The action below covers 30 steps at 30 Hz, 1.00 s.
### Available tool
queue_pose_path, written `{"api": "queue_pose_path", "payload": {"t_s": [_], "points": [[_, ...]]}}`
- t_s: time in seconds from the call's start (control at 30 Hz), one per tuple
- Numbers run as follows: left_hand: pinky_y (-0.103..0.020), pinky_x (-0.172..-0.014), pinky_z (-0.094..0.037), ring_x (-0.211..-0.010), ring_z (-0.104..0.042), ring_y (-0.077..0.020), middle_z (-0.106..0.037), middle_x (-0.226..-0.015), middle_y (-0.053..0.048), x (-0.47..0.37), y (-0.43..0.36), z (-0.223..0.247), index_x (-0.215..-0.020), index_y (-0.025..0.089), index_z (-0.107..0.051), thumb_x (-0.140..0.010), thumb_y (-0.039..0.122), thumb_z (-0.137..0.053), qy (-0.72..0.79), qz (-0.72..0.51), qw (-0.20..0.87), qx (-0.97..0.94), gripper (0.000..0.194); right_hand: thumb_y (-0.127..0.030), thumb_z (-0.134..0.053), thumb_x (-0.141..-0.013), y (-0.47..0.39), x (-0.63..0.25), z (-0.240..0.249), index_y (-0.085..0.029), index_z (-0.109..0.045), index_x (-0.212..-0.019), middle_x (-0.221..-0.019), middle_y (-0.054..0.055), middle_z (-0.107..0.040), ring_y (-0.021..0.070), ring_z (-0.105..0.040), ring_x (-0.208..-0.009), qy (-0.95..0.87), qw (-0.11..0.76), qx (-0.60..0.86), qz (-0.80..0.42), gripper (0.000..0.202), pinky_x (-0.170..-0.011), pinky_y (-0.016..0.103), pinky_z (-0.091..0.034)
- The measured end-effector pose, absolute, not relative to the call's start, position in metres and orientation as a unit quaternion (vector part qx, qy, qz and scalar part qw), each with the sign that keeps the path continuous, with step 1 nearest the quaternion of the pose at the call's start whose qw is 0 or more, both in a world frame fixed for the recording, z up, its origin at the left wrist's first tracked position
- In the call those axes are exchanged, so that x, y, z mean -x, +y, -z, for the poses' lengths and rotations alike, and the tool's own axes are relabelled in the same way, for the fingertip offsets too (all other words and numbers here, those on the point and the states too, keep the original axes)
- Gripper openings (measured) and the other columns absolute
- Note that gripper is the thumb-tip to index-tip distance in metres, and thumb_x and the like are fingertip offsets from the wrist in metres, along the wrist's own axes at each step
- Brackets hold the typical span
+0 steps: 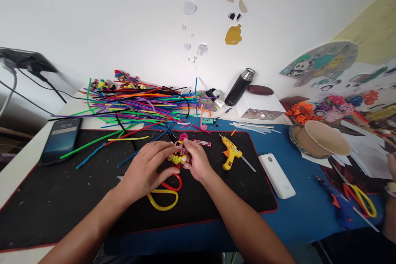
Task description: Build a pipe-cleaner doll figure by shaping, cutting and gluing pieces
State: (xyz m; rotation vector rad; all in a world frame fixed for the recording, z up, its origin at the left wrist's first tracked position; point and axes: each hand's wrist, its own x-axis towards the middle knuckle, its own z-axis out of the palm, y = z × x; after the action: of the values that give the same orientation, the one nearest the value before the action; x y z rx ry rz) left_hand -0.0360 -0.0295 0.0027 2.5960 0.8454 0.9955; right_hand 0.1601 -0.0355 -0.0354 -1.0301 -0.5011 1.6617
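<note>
A small pipe-cleaner figure [177,159] in yellow and pink, with a magenta tuft on top, is held just above the black mat. My right hand [196,160] grips its right side between thumb and fingers. From the left, my left hand [151,168] reaches over it, fingertips at its upper part and thumb near its lower edge; part of the figure is hidden behind these fingers. Under my left hand lie scissors [163,200] with red and yellow handles, their blades mostly covered. A yellow glue gun [230,152] rests to the right of my right hand.
A heap of coloured pipe cleaners [139,105] lies along the wall, finished-looking figures [123,76] behind it. A phone [60,140] sits left, a white power bank [276,176] right. Beyond are a black flask [239,87], a bowl [328,138] and a blue glue gun [338,206] near another person's arm.
</note>
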Motion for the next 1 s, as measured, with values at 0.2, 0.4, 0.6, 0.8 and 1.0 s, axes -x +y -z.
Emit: {"api": "queue_pose_path", "payload": {"t_s": [0.2, 0.4, 0.6, 0.8, 1.0], "points": [[-0.039, -0.096, -0.062, -0.107, -0.075, -0.026, -0.079, -0.124, -0.009, 0.047, -0.038, 0.002, -0.135, 0.024, -0.066, -0.103, 0.048, -0.067, 0.453, -0.365, 0.283, -0.763, 0.04, -0.069, -0.092, -0.069, -0.034, -0.162, 0.037, -0.022, -0.055, -0.071, -0.044, -0.01, -0.046, 0.0053, -0.032, -0.034, -0.19, 0.527, 0.435, -0.705, 0.06, -0.034, 0.018, -0.02], [-0.042, -0.099, -0.063, -0.107, -0.077, -0.0271, -0.081, -0.123, -0.008, 0.042, -0.043, 0.006, -0.131, 0.025, -0.07, -0.099, 0.053, -0.069, 0.474, -0.342, 0.364, -0.726, 0.042, -0.069, -0.091, -0.072, -0.034, -0.163, 0.039, -0.021, -0.054, -0.069, -0.044, -0.01, -0.045, 0.0048, -0.031, -0.033, -0.192, 0.522, 0.433, -0.709, 0.06, -0.034, 0.018, -0.02], [-0.044, -0.099, -0.063, -0.105, -0.077, -0.0273, -0.081, -0.117, -0.007, 0.039, -0.043, 0.008, -0.13, 0.026, -0.072, -0.096, 0.056, -0.072, 0.455, -0.341, 0.398, -0.72, 0.046, -0.069, -0.091, -0.072, -0.033, -0.164, 0.037, -0.022, -0.054, -0.071, -0.044, -0.01, -0.046, 0.0056, -0.033, -0.033, -0.202, 0.515, 0.432, -0.713, 0.06, -0.034, 0.019, -0.02], [-0.046, -0.099, -0.062, -0.11, -0.074, -0.0274, -0.077, -0.123, -0.009, 0.028, -0.053, 0.007, -0.139, 0.025, -0.06, -0.096, 0.048, -0.073, 0.457, -0.334, 0.445, -0.695, 0.05, -0.067, -0.091, -0.071, -0.034, -0.163, 0.033, -0.021, -0.057, -0.072, -0.047, -0.009, -0.048, 0.0056, -0.033, -0.035, -0.201, 0.518, 0.437, -0.707, 0.058, -0.035, 0.02, -0.019], [-0.042, -0.088, -0.063, -0.101, -0.076, -0.0247, -0.076, -0.113, -0.007, 0.012, -0.065, 0.015, -0.139, 0.024, -0.05, -0.097, 0.041, -0.068, 0.455, -0.32, 0.503, -0.662, 0.049, -0.068, -0.091, -0.07, -0.034, -0.16, 0.033, -0.021, -0.057, -0.071, -0.046, -0.01, -0.045, 0.0056, -0.03, -0.035, -0.206, 0.526, 0.44, -0.698, 0.058, -0.035, 0.02, -0.017]]}}
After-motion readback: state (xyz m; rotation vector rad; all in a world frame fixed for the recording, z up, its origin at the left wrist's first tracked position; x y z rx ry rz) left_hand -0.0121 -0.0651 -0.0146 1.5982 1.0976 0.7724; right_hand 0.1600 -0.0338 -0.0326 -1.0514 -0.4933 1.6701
